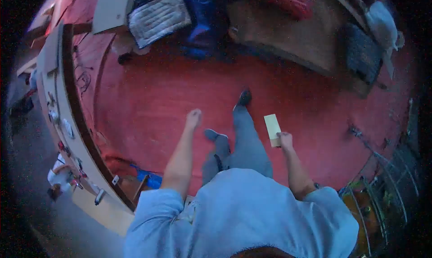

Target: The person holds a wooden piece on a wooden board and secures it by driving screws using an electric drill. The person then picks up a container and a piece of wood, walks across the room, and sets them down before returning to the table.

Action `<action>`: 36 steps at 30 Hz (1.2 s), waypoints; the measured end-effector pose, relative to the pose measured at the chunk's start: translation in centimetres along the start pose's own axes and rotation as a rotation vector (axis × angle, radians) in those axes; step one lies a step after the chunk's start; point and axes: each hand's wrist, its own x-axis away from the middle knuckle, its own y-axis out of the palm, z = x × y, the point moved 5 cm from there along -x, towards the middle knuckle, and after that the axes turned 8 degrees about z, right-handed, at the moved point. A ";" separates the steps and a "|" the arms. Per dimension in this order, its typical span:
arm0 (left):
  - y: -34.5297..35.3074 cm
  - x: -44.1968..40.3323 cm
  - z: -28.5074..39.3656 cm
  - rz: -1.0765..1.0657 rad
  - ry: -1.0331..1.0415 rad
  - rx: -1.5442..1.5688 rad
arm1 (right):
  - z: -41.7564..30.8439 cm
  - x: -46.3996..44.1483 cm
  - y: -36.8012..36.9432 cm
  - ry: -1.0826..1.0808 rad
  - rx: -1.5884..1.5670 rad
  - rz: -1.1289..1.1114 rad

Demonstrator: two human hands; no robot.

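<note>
My right hand (285, 141) grips the near end of a pale yellow slip of paper (271, 126), which points forward over the red floor covering. Its thumb lies across the slip. To the other side, my left hand (194, 118) hangs in front of me above the floor, with its fingers curled in and nothing visible in them. Both arms are apart and lowered. Between the hands are my legs, in grey trousers with dark shoes, one foot ahead of the other.
A long counter (85, 136) with small items runs along the left; a person (60, 174) is beyond it. Ahead stand a brown table (288, 33) and a quilted pad (159, 17). A metal rack (382, 159) stands right, on the red floor (148, 96).
</note>
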 end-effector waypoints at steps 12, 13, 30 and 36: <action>-14.4 19.3 -21.3 -0.086 -0.047 -0.001 | -20.3 9.9 0.7 -1.087 0.529 0.189; -14.5 18.5 -23.5 -0.104 0.188 -0.090 | -20.5 11.4 2.6 -1.241 1.151 0.228; -53.7 32.9 -2.0 0.636 0.423 0.844 | -38.9 39.2 42.3 -0.905 0.224 -0.473; -48.3 21.0 -17.5 0.211 0.255 1.018 | -42.9 37.2 55.1 -0.729 0.230 -0.434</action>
